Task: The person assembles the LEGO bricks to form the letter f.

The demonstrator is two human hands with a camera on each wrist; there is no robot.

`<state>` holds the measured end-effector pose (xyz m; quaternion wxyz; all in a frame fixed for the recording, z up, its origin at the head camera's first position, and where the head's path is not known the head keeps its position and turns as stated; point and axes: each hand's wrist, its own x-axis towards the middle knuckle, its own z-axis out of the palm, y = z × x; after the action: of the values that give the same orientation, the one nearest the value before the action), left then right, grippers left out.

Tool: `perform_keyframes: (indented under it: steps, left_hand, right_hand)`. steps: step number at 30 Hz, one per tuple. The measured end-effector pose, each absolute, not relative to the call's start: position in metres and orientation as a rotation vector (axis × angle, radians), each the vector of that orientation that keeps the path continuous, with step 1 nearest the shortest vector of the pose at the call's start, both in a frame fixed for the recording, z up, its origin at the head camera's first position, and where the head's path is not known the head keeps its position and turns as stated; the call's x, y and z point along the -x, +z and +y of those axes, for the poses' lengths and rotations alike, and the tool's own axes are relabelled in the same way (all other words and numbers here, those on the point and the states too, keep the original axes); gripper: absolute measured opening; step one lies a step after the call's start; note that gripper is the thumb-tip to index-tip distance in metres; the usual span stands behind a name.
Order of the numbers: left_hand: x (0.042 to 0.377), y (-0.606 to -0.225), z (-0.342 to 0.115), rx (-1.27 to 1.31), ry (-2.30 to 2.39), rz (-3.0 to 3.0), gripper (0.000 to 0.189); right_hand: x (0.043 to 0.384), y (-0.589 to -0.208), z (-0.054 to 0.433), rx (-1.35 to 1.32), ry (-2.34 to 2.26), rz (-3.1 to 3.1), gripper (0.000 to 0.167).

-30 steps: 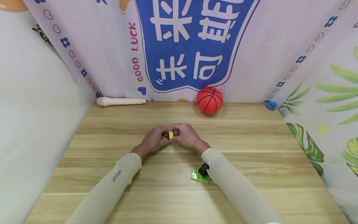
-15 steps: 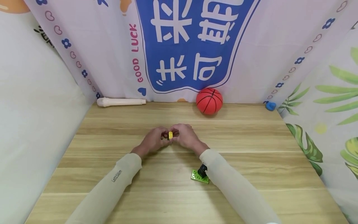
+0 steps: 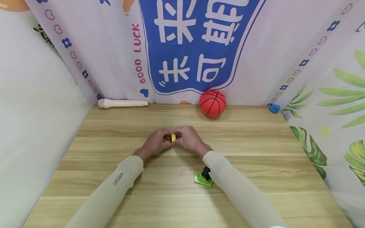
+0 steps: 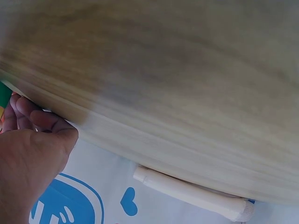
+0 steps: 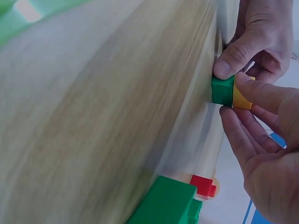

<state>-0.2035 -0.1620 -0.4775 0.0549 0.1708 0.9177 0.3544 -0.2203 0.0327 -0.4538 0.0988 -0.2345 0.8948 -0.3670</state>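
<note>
Both hands meet over the middle of the table. In the right wrist view, my right hand [image 5: 271,163] pinches a small yellow toy brick [image 5: 241,95] between thumb and fingers. That brick sits flush against a green toy brick [image 5: 223,91], which my left hand [image 5: 266,39] grips with its thumb on one face. From the head view, the studs of the yellow brick [image 3: 173,137] show between the left hand [image 3: 156,141] and right hand [image 3: 189,137]. The left wrist view shows only a corner of the green brick [image 4: 4,95] past the curled fingers.
Beside the right forearm lies a lime-green studded plate [image 3: 199,179]. A larger green brick [image 5: 166,200] and a red brick [image 5: 202,185] lie near the right hand. Along the back edge are a white toy microphone [image 3: 122,103], a red ball [image 3: 212,103] and a small blue object [image 3: 274,108].
The hands keep nearly the same position around the bricks. The whole head view shifts slightly; nothing is let go or picked up.
</note>
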Motion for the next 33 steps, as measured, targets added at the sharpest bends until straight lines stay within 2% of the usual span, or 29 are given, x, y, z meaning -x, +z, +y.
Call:
perform_keyframes:
  steps: [17, 33]
  left_hand:
    - [0.207, -0.479, -0.168, -0.602, 1.116, 2.788, 0.019]
    - [0.204, -0.475, -0.176, -0.568, 1.29, 2.654, 0.029]
  right_hand:
    - [0.226, -0.45, 0.031, 0.604, -1.151, 2.598, 0.03]
    - [0.222, -0.448, 0.031, 0.6, -0.996, 2.725, 0.028]
